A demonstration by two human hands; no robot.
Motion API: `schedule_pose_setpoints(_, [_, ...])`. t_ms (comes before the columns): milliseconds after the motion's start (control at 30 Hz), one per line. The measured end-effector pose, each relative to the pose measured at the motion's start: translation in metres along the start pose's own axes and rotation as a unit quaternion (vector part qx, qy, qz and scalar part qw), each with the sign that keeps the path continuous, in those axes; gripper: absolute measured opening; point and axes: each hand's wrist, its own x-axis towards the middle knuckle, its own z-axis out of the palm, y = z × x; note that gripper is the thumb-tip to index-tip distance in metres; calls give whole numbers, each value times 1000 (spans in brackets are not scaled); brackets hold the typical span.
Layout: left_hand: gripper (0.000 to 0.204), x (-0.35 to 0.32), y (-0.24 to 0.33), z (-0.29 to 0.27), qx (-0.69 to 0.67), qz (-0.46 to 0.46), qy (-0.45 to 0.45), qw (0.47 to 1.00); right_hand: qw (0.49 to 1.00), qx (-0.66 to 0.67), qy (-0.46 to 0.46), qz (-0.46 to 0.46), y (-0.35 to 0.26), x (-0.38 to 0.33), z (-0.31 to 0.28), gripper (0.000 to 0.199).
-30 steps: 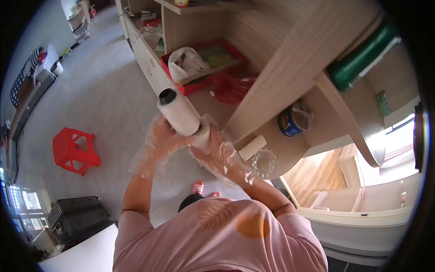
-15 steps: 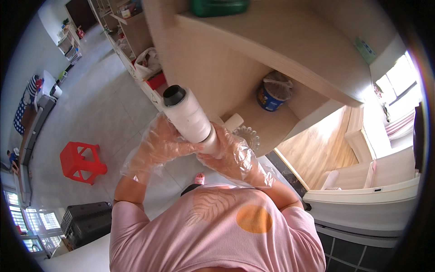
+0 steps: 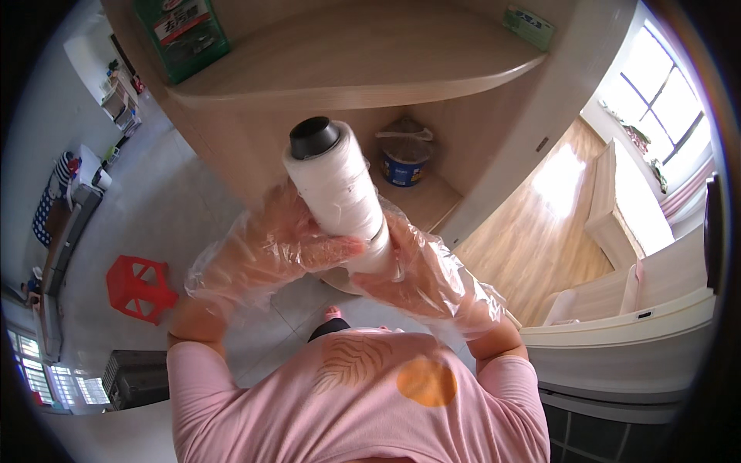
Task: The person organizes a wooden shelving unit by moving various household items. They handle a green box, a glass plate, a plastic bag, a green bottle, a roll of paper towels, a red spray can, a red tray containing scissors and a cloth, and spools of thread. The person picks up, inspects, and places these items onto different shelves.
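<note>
Both hands wear loose clear plastic gloves and hold a large spool of white thread with a black core, raised upright close to the camera. My left hand wraps its fingers around the spool's lower side. My right hand cups the spool's base from below and the right. The spool is in front of a rounded wooden shelf.
A green box stands on the shelf top. A blue-banded tub sits on the shelf below. A red plastic stool stands on the grey floor at left, and a black crate is nearer. White furniture lies at right.
Both hands have lifted the spool higher and closer to the camera. My view has tilted up, so the lower shelves with the red tray have dropped out of sight.
</note>
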Motion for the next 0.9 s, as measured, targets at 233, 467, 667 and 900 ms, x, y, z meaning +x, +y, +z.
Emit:
schedule_pose_setpoints(233, [66, 31, 24, 45, 87, 18, -7, 996, 997, 81, -13, 1, -28, -1, -59, 61])
schedule_pose_setpoints(467, [64, 73, 102, 55, 198, 69, -19, 978, 992, 112, -29, -52, -85, 42, -134, 62])
schedule_pose_setpoints(667, [63, 141, 184, 52, 285, 86, -29, 954, 993, -2, 17, -113, -109, 118, -193, 51])
schedule_pose_setpoints(900, [62, 217, 211, 29, 333, 47, -10, 942, 991, 106, -8, -80, -76, 169, -200, 47])
